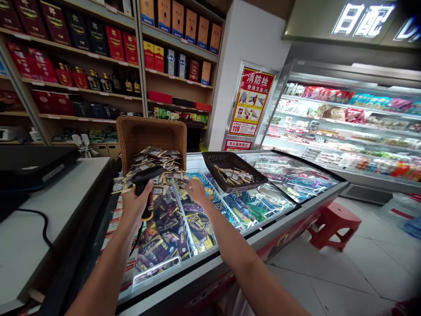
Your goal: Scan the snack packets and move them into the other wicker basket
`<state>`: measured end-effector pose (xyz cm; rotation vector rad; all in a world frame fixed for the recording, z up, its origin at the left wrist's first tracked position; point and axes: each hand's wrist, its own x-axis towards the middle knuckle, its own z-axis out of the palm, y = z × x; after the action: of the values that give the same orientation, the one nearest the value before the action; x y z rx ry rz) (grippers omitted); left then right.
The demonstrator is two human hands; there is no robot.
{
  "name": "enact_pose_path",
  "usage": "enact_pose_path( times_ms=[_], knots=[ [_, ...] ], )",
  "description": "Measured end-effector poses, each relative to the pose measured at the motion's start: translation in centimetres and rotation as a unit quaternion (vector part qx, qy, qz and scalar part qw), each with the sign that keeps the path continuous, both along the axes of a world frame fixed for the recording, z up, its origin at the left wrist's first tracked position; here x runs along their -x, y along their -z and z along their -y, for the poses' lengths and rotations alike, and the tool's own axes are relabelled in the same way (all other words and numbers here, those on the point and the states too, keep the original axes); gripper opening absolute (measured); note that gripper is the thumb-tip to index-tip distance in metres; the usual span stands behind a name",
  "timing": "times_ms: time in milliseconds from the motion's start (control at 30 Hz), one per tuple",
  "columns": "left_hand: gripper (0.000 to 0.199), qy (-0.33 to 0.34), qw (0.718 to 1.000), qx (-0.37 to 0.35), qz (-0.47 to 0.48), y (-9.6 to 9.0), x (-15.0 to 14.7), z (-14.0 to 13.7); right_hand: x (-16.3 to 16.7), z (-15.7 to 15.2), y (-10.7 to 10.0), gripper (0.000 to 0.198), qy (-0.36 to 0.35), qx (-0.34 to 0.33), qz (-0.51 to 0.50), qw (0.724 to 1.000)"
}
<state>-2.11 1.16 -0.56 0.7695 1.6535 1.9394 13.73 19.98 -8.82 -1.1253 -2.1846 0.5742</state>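
Note:
My left hand point(133, 205) is closed around the handle of a black handheld barcode scanner point(147, 175), whose head points away over the freezer. My right hand point(196, 192) is over the freezer's glass top, its fingers bent together beside the spilled small packets point(158, 160). Anything between those fingers is too small to make out. The packets lie heaped in the mouth of a tan wicker basket point(151, 127) tipped on its side, and some rest on the glass. Right of my right hand, a dark brown woven tray point(213, 164) holds more packets.
Under the glass, the chest freezer point(194, 259) holds wrapped ice creams in wire dividers. A counter point(59, 193) with a black device point(36, 166) stands at left. On the floor at right is a red stool point(338, 219). Stocked shelves point(88, 55) and a chiller point(345, 127) line the back.

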Motion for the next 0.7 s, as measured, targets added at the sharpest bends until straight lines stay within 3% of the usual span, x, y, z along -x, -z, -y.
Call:
enact_pose_path(
  times_ms=[100, 200, 300, 433, 567, 700],
  knots=[
    [0.057, 0.005, 1.000, -0.001, 0.003, -0.2, -0.1, 0.1, -0.1, -0.1, -0.1, 0.047, 0.053, -0.004, -0.037, 0.998],
    [0.055, 0.014, 1.000, 0.001, -0.003, -0.1, -0.2, 0.1, 0.3, -0.1, 0.2, 0.065, 0.059, 0.026, -0.039, 0.997],
    [0.056, 0.015, 1.000, 0.004, -0.005, 0.0, -0.1, 0.0, 0.6, -0.1, 0.0, 0.062, 0.059, 0.057, -0.053, 0.995],
    [0.058, 0.013, 1.000, 0.007, 0.000, -0.2, -0.3, 0.1, 0.1, -0.2, -1.0, 0.045, 0.063, 0.104, -0.173, 0.977],
    [0.058, 0.024, 1.000, 0.010, -0.004, -0.3, -0.5, 0.2, -1.2, -0.2, -2.2, 0.030, 0.071, 0.112, -0.310, 0.941],
    [0.057, 0.062, 0.995, 0.037, -0.071, 0.3, -0.7, -0.1, -2.6, -0.2, -2.8, 0.044, 0.129, 0.081, -0.422, 0.894]
  ],
)
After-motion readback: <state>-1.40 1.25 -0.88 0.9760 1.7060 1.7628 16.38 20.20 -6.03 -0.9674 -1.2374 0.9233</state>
